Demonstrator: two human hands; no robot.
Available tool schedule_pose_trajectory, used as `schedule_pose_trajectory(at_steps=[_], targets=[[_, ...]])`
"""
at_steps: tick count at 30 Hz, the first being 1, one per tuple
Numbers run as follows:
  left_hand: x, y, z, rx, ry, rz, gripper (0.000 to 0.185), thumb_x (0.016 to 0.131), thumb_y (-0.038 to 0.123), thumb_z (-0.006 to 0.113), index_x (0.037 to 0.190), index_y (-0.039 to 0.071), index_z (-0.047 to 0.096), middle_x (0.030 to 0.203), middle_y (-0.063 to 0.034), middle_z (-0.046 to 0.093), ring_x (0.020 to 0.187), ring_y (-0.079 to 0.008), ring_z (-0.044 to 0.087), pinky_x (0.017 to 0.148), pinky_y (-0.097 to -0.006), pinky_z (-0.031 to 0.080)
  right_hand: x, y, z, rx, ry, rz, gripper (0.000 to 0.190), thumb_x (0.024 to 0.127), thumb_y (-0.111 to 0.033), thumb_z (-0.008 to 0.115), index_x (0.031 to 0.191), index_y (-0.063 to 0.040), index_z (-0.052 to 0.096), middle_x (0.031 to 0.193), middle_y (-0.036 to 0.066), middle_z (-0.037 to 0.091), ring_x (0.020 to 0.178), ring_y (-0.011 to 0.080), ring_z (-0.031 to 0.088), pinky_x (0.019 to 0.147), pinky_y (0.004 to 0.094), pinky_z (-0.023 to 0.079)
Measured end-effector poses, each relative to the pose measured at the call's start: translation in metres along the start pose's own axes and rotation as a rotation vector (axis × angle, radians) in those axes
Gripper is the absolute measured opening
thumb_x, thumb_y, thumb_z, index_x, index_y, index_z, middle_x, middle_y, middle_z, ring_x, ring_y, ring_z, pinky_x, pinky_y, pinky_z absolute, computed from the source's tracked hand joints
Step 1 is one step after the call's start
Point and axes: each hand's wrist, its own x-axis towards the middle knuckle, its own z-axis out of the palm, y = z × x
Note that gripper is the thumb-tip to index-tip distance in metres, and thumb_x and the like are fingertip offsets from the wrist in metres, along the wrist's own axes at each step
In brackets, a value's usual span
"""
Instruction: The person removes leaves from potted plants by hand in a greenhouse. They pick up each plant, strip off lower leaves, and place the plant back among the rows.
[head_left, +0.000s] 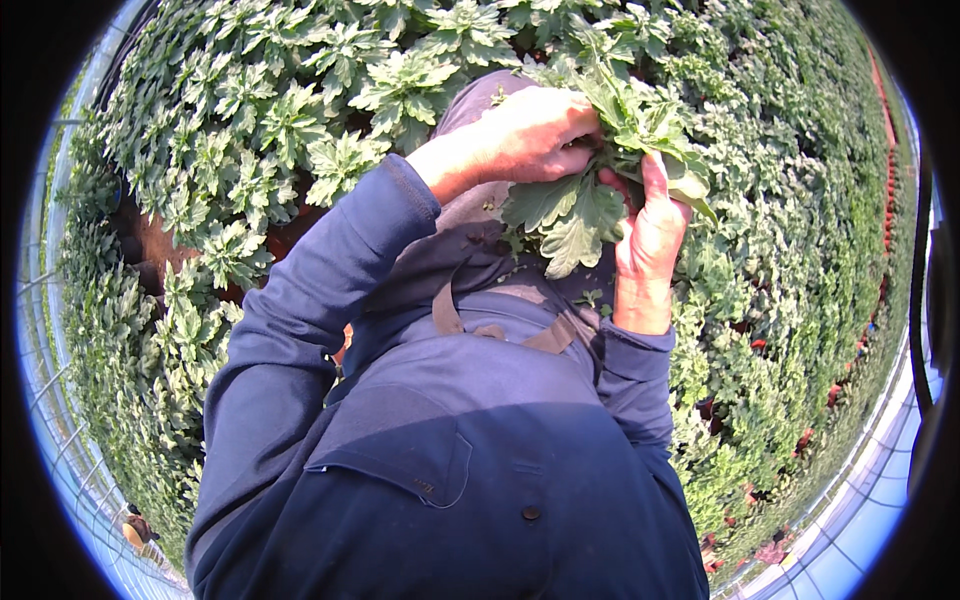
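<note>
A leafy green plant shoot, chrysanthemum-like with lobed leaves, is between my two hands. My right hand grips its stems, the thumb pointing up across them and large leaves spreading on both sides. From the left, my left hand reaches over with bent fingers pinching at the leaves near the top; what lies between its fingertips is partly hidden. More leaves stick up beyond the fingers. Below the hands, leaf scraps lie on the dark clothing over my lap.
Dense rows of potted leafy plants surround me on both sides. Reddish-brown pots show between them, and bare brown soil at the left. A red line of pots or edging runs at the far right. Pale greenhouse-like framing curves along the rim.
</note>
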Motion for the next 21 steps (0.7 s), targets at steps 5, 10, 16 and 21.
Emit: schedule_pose_trajectory(at_steps=[5, 10, 16, 21], targets=[[0.0, 0.001, 0.01, -0.22, 0.144, -0.034, 0.031, 0.086, 0.016, 0.062, 0.113, 0.002, 0.067, 0.099, -0.0184, 0.073, 0.09, -0.0328, 0.071, 0.081, -0.0395, 0.054, -0.001, -0.002, 0.002, -0.007, -0.006, 0.021, 0.026, 0.095, -0.006, 0.068, 0.12, -0.004, 0.063, 0.112, 0.007, 0.068, 0.095, 0.0191, 0.068, 0.07, 0.0382, 0.064], [-0.004, 0.005, -0.015, -0.583, -0.028, -0.4, 0.033, 0.088, 0.013, 0.063, 0.118, -0.001, 0.066, 0.106, -0.0066, 0.071, 0.092, -0.0098, 0.06, 0.087, -0.0279, 0.05, -0.001, -0.001, 0.001, 0.056, 0.003, 0.002, 0.027, 0.095, -0.007, 0.068, 0.121, -0.005, 0.063, 0.112, 0.007, 0.068, 0.096, 0.02, 0.068, 0.071, 0.0389, 0.063], [-0.031, 0.029, -0.054, -0.739, -0.535, -0.13, 0.019, 0.089, 0.011, 0.074, 0.104, 0.001, 0.071, 0.085, -0.0008, 0.068, 0.072, -0.0062, 0.06, 0.066, -0.0241, 0.05, 0.01, -0.002, -0.009, 0.092, 0.055, 0.032, 0.024, 0.096, -0.009, 0.068, 0.12, -0.005, 0.064, 0.11, 0.007, 0.069, 0.093, 0.0217, 0.069, 0.073, 0.04, 0.063], [-0.018, 0.045, -0.012, -0.382, 0.114, -0.349, 0.024, 0.088, 0.013, 0.071, 0.108, -0.001, 0.068, 0.077, -0.0038, 0.067, 0.069, -0.0093, 0.061, 0.062, -0.0262, 0.049, 0.009, -0.001, -0.004, 0.106, -0.023, 0.028, 0.023, 0.097, -0.01, 0.067, 0.119, -0.004, 0.063, 0.109, 0.008, 0.069, 0.094, 0.0216, 0.07, 0.074, 0.038, 0.063]])
